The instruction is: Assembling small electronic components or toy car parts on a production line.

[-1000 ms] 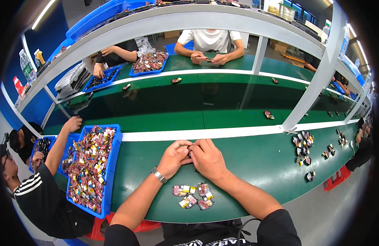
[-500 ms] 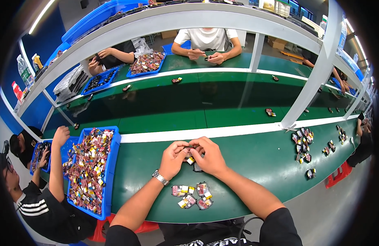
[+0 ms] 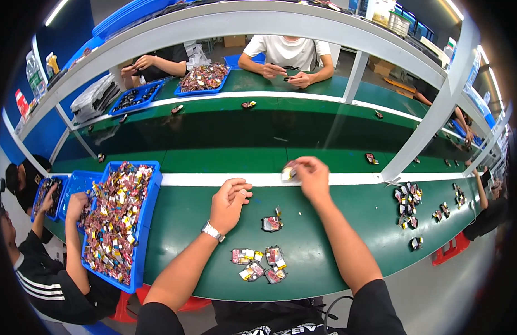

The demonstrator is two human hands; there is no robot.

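Note:
My right hand point(image 3: 314, 177) pinches a small part with a white-and-yellow label point(image 3: 290, 170), above the white rail beyond the table's edge. My left hand point(image 3: 230, 204) hovers over the green table with fingers loosely bent and nothing visible in them. Between my forearms lies a small black-framed part with a reddish face point(image 3: 272, 224). Nearer to me, several similar framed parts with pink, white and yellow labels point(image 3: 274, 256) sit in a tight group.
On the left, a blue tray point(image 3: 152, 192) is heaped with loose reddish, labelled pieces. Framed parts point(image 3: 408, 198) lie clustered at the right. A white post point(image 3: 437, 111) rises beyond the white rail point(image 3: 208, 179). Small parts lie on the green belt point(image 3: 225, 159). Co-workers sit opposite and alongside.
My hands have separated. The right hand has carried a part forward and right to the rail; the left has drawn slightly left, empty. The framed part beneath them is now uncovered.

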